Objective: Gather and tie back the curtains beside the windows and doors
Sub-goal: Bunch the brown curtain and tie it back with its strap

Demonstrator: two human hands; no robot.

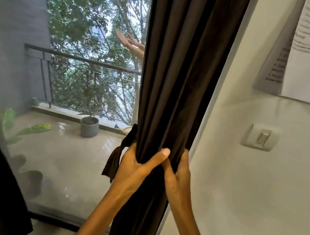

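Both hands are clamped round the gathered curtain at lower centre of the frame, touching each other. The left hand (136,166) wraps the bundle's left side, thumb across the front. The right hand (179,174) grips the right side.

The curtain (180,62) hangs in tight dark folds up the centre, beside the glass door (55,173). The tie-back strip (117,157) dangles at the bundle's left edge, touching the left hand; its far end is hidden.

Judged step: gathering done, tying pending. The next move calls for one hand to hold the bundle while the other draws the strip round it. A potted plant (89,127) stands beyond the glass.
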